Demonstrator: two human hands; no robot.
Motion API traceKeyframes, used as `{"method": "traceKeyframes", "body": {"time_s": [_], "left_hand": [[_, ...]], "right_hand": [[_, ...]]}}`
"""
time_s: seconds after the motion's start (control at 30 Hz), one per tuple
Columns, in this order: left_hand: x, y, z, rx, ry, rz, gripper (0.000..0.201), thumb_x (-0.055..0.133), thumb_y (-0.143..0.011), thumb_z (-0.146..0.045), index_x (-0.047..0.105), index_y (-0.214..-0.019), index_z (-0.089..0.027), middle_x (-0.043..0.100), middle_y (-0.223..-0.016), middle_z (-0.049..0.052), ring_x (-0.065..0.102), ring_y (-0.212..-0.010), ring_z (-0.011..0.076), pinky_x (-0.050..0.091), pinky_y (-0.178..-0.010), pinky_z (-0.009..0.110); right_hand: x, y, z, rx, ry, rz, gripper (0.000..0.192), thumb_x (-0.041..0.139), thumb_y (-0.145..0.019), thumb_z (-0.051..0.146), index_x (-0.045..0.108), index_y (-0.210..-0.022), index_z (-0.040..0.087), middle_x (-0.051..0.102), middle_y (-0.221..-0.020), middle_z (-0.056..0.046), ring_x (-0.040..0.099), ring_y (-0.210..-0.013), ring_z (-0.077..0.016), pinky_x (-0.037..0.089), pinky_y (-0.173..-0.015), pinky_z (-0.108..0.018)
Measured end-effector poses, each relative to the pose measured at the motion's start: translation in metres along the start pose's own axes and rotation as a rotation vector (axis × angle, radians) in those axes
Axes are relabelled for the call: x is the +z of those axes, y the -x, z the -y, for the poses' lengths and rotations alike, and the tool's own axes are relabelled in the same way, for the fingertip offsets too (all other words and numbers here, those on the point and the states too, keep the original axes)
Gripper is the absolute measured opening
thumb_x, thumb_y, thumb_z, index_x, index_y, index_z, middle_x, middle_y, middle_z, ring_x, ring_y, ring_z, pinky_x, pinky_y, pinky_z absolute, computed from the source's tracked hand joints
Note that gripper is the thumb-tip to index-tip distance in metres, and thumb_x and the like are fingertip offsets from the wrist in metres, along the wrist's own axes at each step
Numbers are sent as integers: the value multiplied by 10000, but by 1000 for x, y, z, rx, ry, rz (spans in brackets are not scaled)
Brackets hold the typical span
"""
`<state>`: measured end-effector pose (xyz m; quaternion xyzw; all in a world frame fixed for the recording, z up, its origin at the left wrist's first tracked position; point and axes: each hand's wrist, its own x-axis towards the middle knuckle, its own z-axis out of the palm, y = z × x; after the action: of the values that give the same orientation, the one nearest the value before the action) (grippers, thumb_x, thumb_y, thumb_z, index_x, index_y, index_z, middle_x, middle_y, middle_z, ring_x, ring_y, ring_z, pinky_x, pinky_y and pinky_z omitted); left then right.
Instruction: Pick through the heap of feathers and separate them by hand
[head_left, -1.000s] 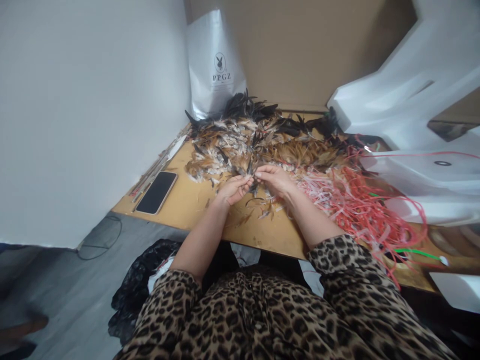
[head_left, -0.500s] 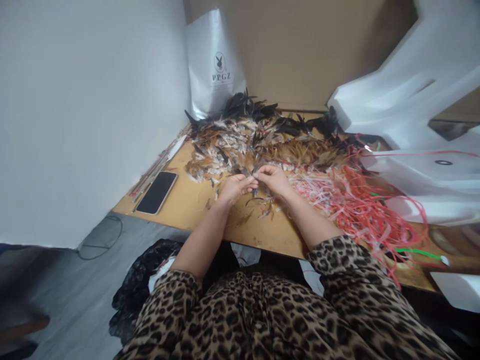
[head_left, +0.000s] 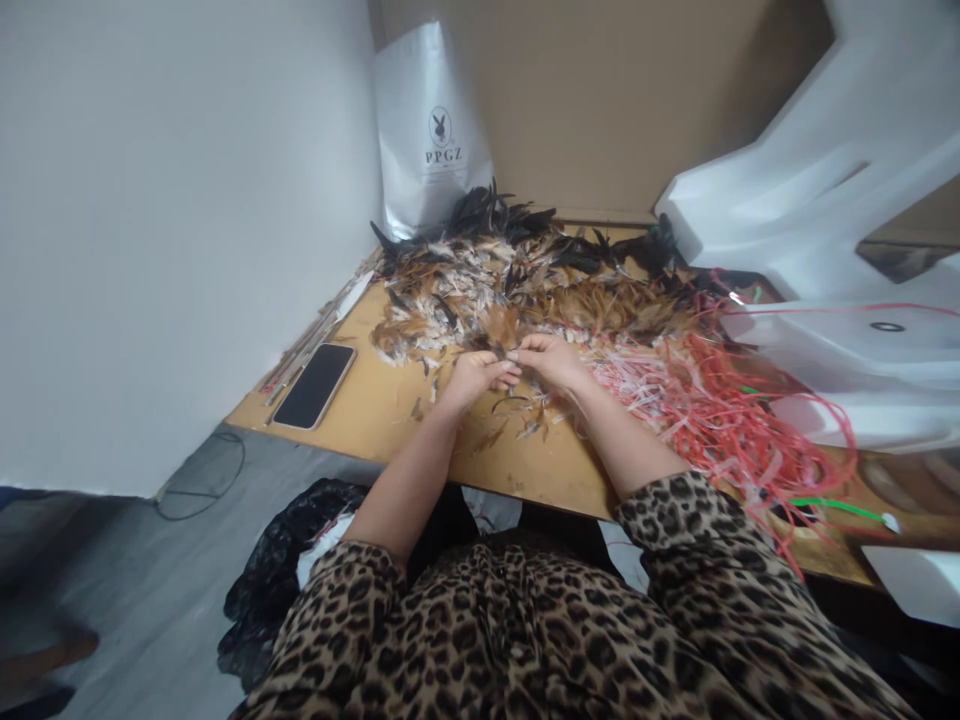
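Near the middle of the frame the left hand [head_left: 474,376] and right hand [head_left: 551,360] meet fingertip to fingertip at the near edge of the feather pile [head_left: 517,280], both pinched shut on a small dark feather [head_left: 501,350] between them; it is too small to tell just how each finger sits. Compared with a second ago the hands have drawn closer, the left one sliding up and right until its fingertips touch the right's, so the gap seen then is gone and the feather is now pinned from both sides; the work looks to be at a fine pinching step, not a reach into the pile. The rest has stayed put. A few loose feathers lie on the counter [head_left: 375,405] just below the hands. Right of them sprawls a tangle of red and white strips [head_left: 697,400]. A phone [head_left: 314,385] lies at centre left, and a white bag [head_left: 431,130] stands at the upper middle.
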<state>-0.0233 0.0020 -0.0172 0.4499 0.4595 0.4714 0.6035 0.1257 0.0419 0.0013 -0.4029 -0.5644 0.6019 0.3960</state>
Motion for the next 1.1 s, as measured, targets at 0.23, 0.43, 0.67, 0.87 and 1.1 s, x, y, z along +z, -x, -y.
{"method": "traceKeyframes", "body": {"time_s": [0.23, 0.43, 0.67, 0.87, 1.1], "left_hand": [[1, -1, 2, 53, -12, -34, 263, 681, -679, -353, 632, -679, -95, 675, -676, 93, 614, -563, 120, 466, -569, 241], [-2, -2, 4, 35, 18, -32, 259, 684, -676, -352, 628, -672, -100, 670, -660, 73, 609, -557, 106, 456, -561, 220], [-8, -2, 2, -7, 359, -23, 203, 709, -671, -269, 624, -748, -101, 699, -812, 81, 648, -740, 115, 475, -775, 253], [-7, -1, 1, -36, 394, 11, 187, 709, -673, -247, 659, -779, -101, 700, -868, 103, 652, -838, 148, 446, -878, 306], [-4, 0, 4, -29, 390, 19, 188, 718, -661, -264, 659, -734, -102, 700, -862, 106, 647, -862, 162, 438, -902, 337]], "right_hand": [[3, -1, -2, -67, 29, -74, 319, 759, -511, 408, 555, -571, 170, 549, -524, 48, 431, -494, -73, 318, -501, -218], [6, 1, -5, -147, 129, -73, 293, 717, -581, 430, 579, -626, 175, 558, -568, 34, 465, -529, -92, 365, -552, -238], [9, 9, -4, -515, 660, -87, 350, 627, -719, 366, 590, -1018, 189, 632, -865, -52, 574, -795, -184, 429, -768, -328], [9, 14, -1, -663, 1082, -104, 331, 543, -794, 352, 569, -1070, 169, 647, -957, -103, 562, -909, -247, 369, -831, -366], [11, 15, -3, -605, 1034, -183, 317, 560, -780, 359, 565, -1043, 182, 648, -851, -68, 573, -833, -225, 360, -785, -337]]}}
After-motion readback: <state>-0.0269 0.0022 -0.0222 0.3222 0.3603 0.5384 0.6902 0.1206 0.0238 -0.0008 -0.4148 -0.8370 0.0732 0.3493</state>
